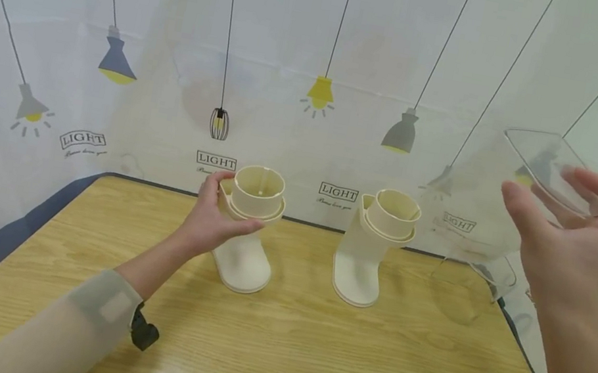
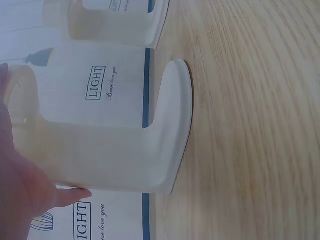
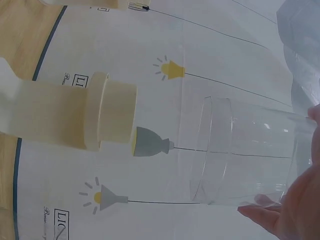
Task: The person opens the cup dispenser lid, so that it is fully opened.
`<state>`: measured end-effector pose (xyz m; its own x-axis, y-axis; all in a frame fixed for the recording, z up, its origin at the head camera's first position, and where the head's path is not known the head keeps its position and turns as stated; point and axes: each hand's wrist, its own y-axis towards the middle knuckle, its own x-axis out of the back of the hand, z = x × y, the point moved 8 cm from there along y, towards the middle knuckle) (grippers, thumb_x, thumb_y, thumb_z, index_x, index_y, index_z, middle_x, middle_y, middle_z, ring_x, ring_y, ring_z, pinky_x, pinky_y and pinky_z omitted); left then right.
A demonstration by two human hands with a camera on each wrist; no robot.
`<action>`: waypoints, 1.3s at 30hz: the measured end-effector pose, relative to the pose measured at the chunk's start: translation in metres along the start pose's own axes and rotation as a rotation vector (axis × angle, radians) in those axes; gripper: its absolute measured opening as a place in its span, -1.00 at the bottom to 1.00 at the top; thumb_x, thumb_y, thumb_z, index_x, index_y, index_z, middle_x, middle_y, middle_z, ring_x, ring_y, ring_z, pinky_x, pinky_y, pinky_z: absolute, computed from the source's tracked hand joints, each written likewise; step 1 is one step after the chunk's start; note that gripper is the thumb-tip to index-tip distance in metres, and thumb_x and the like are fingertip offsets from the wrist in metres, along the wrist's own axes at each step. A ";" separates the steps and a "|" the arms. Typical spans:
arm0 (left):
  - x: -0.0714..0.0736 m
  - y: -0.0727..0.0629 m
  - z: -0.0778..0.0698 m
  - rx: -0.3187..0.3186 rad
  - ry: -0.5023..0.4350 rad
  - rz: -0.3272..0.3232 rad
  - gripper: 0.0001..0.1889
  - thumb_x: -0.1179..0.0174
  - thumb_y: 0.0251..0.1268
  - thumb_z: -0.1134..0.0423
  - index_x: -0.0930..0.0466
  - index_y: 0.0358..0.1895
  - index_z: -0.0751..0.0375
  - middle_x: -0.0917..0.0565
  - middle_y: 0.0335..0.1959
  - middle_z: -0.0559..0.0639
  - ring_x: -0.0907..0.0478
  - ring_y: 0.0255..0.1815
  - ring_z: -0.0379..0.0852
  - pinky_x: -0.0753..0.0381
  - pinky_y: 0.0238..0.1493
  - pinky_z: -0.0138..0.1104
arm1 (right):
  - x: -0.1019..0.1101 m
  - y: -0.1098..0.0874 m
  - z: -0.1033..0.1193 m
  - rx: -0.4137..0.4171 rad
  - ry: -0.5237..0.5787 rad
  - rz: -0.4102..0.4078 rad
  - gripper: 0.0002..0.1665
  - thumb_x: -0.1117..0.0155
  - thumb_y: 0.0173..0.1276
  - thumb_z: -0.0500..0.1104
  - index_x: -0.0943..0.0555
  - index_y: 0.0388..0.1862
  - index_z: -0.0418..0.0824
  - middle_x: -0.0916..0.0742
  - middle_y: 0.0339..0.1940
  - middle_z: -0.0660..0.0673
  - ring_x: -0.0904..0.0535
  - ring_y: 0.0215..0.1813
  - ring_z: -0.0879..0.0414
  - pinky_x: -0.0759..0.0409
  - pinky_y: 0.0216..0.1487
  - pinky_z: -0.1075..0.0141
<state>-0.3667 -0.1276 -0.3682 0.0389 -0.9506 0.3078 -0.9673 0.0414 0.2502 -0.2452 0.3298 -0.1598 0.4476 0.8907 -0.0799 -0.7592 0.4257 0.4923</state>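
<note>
Two cream plastic dispenser-like stands, each with a round cup ring on top and a rounded foot, are upright on the table. My left hand [image 1: 216, 215] grips the top of the left stand [image 1: 243, 263], thumb across the front and fingers behind; in the left wrist view its curved foot [image 2: 175, 120] rests on the wood. To its right is the other stand [image 1: 360, 264]. Raised at the right, my right hand [image 1: 579, 229] holds a clear plastic container [image 1: 544, 156] by one end. The right wrist view shows this container [image 3: 250, 150] with its wide end towards the right stand's ring [image 3: 117, 112].
Another clear container [image 1: 469, 290] lies at the table's right edge. The wooden table [image 1: 295, 346] has a dark blue border, and a white cloth [image 1: 280, 23] printed with lamps hangs behind and at the sides. Black straps are on both wrists.
</note>
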 end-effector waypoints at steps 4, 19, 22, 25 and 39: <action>0.003 0.000 0.002 0.019 0.019 0.017 0.27 -0.75 0.01 -0.08 -0.04 0.72 -0.05 -0.13 0.59 0.24 -0.22 0.59 0.23 -0.25 0.70 0.25 | 0.009 -0.001 -0.004 -0.007 -0.090 -0.012 -0.15 -0.70 0.22 -0.27 -0.40 0.36 0.04 -0.50 0.49 0.11 -0.67 0.36 0.08 -0.69 -0.02 0.60; 0.010 0.008 0.000 -0.029 0.008 0.056 0.26 -0.71 0.10 -0.02 -0.03 0.77 0.06 -0.21 0.57 0.22 -0.27 0.53 0.17 -0.37 0.59 0.20 | 0.045 -0.002 -0.022 -0.063 -0.403 -0.077 -0.17 -0.59 0.42 -0.07 -0.31 0.50 0.18 -0.49 0.48 0.24 -0.67 0.28 0.30 -0.57 -0.02 0.69; 0.011 0.008 0.000 -0.036 -0.002 0.060 0.25 -0.71 0.11 0.00 -0.03 0.77 0.06 -0.22 0.57 0.22 -0.28 0.53 0.18 -0.42 0.55 0.17 | 0.049 -0.005 -0.022 -0.058 -0.439 -0.095 -0.20 -0.56 0.43 -0.04 -0.32 0.49 0.20 -0.50 0.42 0.27 -0.67 0.20 0.37 -0.57 -0.06 0.69; 0.012 0.008 0.000 -0.034 -0.008 0.067 0.23 -0.69 0.15 0.02 -0.02 0.77 0.08 -0.26 0.56 0.22 -0.28 0.57 0.18 -0.41 0.55 0.17 | 0.054 -0.006 -0.024 -0.064 -0.461 -0.111 -0.23 -0.55 0.41 -0.01 -0.33 0.46 0.22 -0.51 0.37 0.29 -0.65 0.09 0.44 -0.55 -0.12 0.72; 0.019 0.011 0.002 -0.011 -0.020 0.072 0.20 -0.66 0.22 0.01 0.03 0.75 0.11 -0.31 0.68 0.23 -0.24 0.70 0.24 -0.35 0.63 0.30 | 0.075 -0.011 -0.060 -0.182 -0.565 0.081 -0.35 -0.61 0.42 0.06 -0.31 0.15 0.45 -0.45 0.43 0.35 -0.63 -0.14 0.77 -0.54 -0.31 0.66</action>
<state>-0.3767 -0.1459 -0.3611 -0.0354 -0.9511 0.3069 -0.9647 0.1127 0.2379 -0.2317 0.4011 -0.2228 0.5288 0.7197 0.4500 -0.8479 0.4245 0.3174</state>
